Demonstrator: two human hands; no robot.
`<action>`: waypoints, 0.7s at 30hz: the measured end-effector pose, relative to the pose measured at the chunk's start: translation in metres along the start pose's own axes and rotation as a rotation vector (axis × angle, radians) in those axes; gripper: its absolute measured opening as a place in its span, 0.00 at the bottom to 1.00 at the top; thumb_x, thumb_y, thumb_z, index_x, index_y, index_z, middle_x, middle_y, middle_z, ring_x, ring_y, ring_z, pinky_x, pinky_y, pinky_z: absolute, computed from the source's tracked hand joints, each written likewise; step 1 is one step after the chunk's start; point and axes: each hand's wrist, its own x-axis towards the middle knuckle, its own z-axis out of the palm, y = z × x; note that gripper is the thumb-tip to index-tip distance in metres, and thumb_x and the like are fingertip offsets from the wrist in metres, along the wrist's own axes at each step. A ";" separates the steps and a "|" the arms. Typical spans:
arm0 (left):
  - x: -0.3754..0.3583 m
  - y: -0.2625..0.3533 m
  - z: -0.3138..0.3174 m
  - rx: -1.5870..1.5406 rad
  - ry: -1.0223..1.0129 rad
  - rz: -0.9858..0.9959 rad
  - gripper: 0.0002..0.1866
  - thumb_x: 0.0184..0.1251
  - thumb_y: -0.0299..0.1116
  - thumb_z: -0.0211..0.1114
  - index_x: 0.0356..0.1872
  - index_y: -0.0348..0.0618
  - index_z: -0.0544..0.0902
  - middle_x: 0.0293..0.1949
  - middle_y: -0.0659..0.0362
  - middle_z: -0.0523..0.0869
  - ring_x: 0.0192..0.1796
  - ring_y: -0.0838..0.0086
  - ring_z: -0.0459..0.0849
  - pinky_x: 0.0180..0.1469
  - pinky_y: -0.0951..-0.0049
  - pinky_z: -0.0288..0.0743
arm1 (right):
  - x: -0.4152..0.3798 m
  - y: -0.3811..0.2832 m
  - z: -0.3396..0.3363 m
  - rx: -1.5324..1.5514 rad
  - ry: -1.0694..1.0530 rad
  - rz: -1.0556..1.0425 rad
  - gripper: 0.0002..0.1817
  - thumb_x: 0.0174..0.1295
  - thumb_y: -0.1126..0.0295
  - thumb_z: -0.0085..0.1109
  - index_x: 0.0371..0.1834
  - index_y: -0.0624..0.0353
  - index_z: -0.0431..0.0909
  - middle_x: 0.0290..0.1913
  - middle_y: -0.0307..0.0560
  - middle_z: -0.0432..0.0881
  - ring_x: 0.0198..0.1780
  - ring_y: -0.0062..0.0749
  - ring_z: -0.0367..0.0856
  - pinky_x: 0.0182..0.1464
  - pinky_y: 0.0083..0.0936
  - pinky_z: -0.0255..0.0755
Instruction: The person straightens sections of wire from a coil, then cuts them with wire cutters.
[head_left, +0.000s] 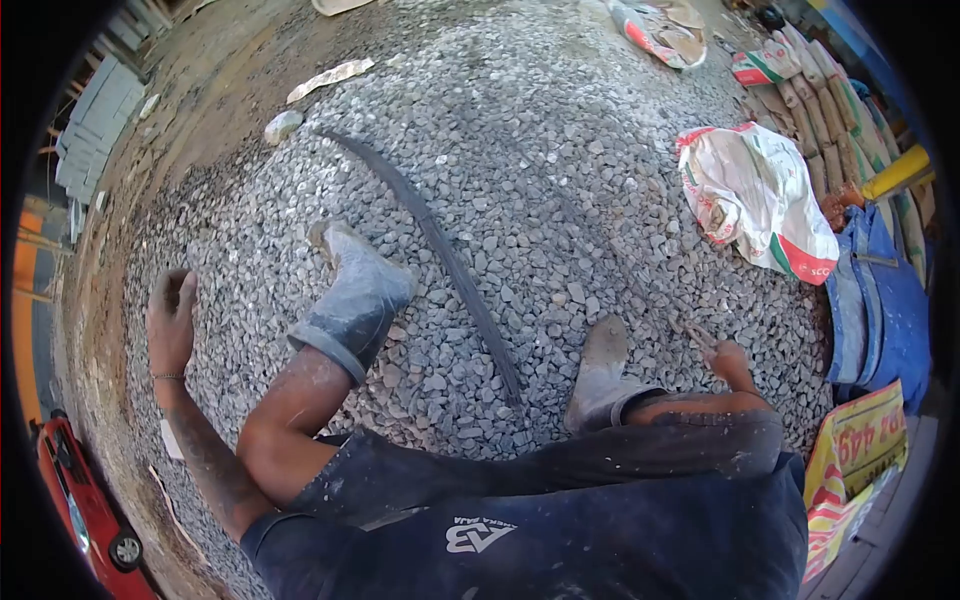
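My left hand is raised over the gravel at the left, a bracelet on its wrist. Its fingers curve loosely, with a gap to the thumb and nothing visible between them. Low on the right, beside my knee, my right hand is closed around a slim rusty-brown metal piece; its exact kind is not clear. A long, dark, slightly curved strip lies on the grey gravel between my muddy boots.
A crumpled white sack lies to the right, near stacked sacks and a blue tarp. A printed yellow sack is at lower right. Grey blocks stand far left; a red car is at lower left.
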 end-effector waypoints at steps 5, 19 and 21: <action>-0.066 0.133 0.015 -0.064 -0.217 0.156 0.12 0.65 0.32 0.57 0.43 0.35 0.75 0.36 0.58 0.80 0.38 0.77 0.77 0.41 0.77 0.70 | -0.003 -0.106 -0.111 0.104 0.039 -0.637 0.16 0.53 0.63 0.61 0.39 0.63 0.74 0.34 0.58 0.79 0.39 0.50 0.78 0.42 0.39 0.70; -0.080 0.093 0.097 0.123 -0.582 0.134 0.22 0.61 0.48 0.58 0.44 0.37 0.74 0.37 0.46 0.80 0.42 0.55 0.79 0.44 0.63 0.72 | -0.070 -0.414 0.025 0.200 0.068 -0.780 0.15 0.52 0.60 0.61 0.33 0.61 0.78 0.35 0.54 0.81 0.40 0.50 0.80 0.44 0.42 0.73; -0.081 0.092 0.101 0.101 -0.595 0.149 0.22 0.61 0.48 0.58 0.44 0.37 0.74 0.37 0.46 0.80 0.42 0.55 0.79 0.45 0.63 0.72 | -0.073 -0.411 0.027 0.226 0.115 -0.743 0.14 0.52 0.61 0.60 0.33 0.61 0.77 0.35 0.55 0.81 0.40 0.51 0.80 0.43 0.43 0.73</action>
